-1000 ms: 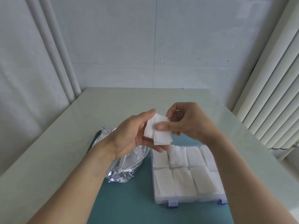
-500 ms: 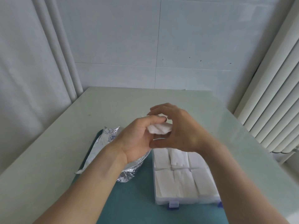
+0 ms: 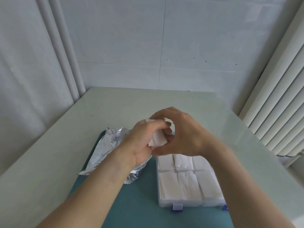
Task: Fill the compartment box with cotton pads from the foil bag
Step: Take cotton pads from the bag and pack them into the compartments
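Left hand [image 3: 144, 139] grip curled round cotton pads [image 3: 157, 141], right hand [image 3: 182, 134] pinching them

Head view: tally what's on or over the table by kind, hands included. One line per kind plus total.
Hands: 2, left hand and right hand
Stack of cotton pads held between them: 1
Foil bag: 1
Compartment box, pads inside: 1
Teal mat: 1
Total: 6
Loose pads in the box overlap, so they go uncounted.
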Available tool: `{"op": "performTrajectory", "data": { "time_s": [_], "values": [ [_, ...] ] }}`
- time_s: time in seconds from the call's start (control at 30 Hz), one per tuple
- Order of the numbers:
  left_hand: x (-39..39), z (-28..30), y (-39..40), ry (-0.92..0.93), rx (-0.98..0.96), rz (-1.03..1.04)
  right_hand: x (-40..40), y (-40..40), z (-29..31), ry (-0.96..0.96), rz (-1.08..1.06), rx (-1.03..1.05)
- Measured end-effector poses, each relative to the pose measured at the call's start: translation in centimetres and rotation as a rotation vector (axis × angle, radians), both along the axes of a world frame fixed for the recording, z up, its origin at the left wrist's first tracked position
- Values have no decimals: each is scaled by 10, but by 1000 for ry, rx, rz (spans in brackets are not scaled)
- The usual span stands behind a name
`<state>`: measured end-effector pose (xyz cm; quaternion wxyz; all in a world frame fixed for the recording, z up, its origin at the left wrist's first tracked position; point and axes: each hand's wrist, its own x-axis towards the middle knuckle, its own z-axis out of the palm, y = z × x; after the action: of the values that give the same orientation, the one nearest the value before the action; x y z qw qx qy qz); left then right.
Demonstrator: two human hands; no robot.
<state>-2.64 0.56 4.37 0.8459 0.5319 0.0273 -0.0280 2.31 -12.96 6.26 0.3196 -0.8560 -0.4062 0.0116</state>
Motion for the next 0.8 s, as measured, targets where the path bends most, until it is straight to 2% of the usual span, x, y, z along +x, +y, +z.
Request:
{"op": "performTrajectory", "data": {
  "time_s": [0.1,0.27,0.4,0.53,0.6,0.7,0.8],
  "values": [
    [-1,0,-4,-35,44,-31,1,1,-3,7,-15,33],
    [-1,-1,-6,-73,72,29,3,1,-6,-29,-15,-10],
    [-1,-3,-4,-56,62,20,0,2,-8,-18,-3,-104],
    [0,-5,-5,-74,78,44,-2,3,-7,-57,-16,-65],
    [1,-5,-4,-40,78,66,-3,2,-6,-48,-9,-112],
    [3,-9,-3,-38,124,75,-2,-3,-1,46,33,-130],
    [0,-8,-1,-58,242,-1,3,-16,8,234,79,-44]
  ]
}}
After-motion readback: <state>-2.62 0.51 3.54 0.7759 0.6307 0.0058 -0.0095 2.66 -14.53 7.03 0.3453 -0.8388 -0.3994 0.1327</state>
